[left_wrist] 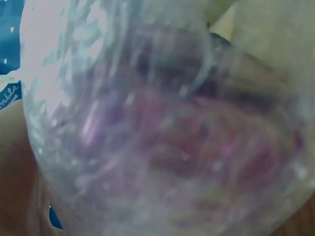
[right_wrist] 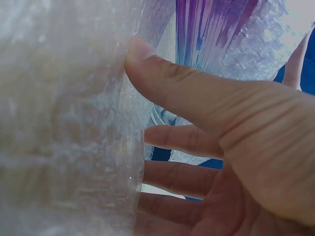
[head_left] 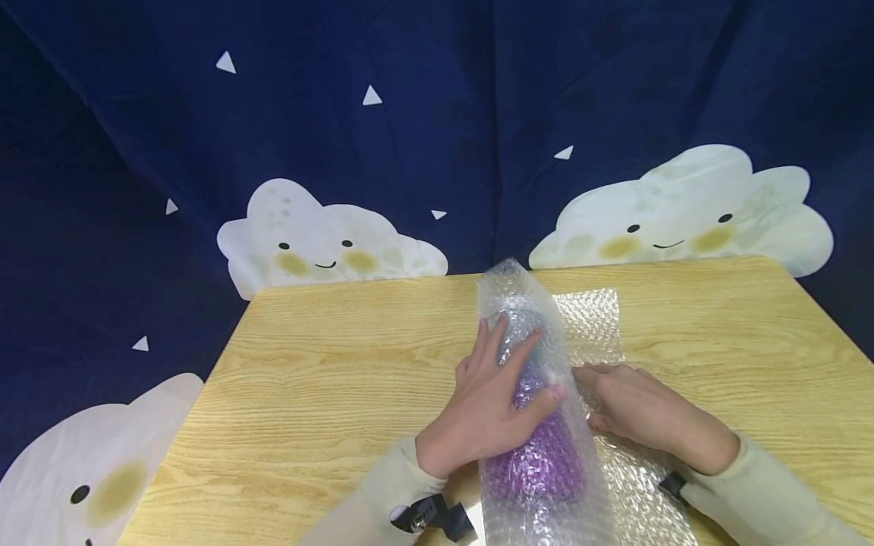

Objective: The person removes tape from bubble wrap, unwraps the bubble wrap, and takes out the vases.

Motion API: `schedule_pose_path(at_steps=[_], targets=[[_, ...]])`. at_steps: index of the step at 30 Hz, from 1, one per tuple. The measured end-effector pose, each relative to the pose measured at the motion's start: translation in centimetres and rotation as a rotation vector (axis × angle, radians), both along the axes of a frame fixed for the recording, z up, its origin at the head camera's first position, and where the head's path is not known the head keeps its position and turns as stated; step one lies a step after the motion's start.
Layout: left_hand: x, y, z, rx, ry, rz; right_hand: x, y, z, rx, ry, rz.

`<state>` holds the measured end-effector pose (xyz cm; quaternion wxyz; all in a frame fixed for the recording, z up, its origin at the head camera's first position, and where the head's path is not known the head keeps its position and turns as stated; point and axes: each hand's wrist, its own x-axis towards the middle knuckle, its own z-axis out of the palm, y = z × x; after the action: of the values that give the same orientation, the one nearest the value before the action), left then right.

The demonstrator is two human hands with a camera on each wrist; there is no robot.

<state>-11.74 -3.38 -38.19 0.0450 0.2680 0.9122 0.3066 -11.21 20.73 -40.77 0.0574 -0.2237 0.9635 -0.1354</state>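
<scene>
A shiny ribbed object, purple fading to blue (head_left: 542,455), lies on the table inside clear bubble wrap (head_left: 508,284). It widens toward the near end like a vase, but the wrap blurs its exact kind. My left hand (head_left: 488,406) rests on top of the wrapped object with its fingers spread. At the right side of the bundle, my right hand (head_left: 638,409) pinches the loose part of the bubble wrap. In the right wrist view, the thumb (right_wrist: 172,88) lies on the near side of the sheet and the fingers go behind it. Blurred wrap (left_wrist: 64,147) fills the left wrist view.
The wood-grain table (head_left: 307,394) extends on both sides of the bundle. A flat stretch of bubble wrap (head_left: 590,322) spreads to the right, under and beyond the right hand. Behind the table hangs a dark blue curtain (head_left: 437,114) with smiling clouds and small white triangles.
</scene>
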Motion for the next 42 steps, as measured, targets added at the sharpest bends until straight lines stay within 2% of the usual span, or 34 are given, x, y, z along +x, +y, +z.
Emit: schedule_pose_path(at_steps=[15, 26, 42], targets=[[0.29, 0.16, -0.36, -0.025, -0.022, -0.034, 0.05, -0.11, 0.02, 0.024, 0.001, -0.004], [0.18, 0.18, -0.41, -0.049, -0.047, -0.026, 0.02, -0.07, 0.01, 0.012, 0.017, 0.006], [0.10, 0.18, -0.28, -0.060, -0.036, -0.032, -0.08, -0.05, -0.05, 0.000, 0.013, 0.010]])
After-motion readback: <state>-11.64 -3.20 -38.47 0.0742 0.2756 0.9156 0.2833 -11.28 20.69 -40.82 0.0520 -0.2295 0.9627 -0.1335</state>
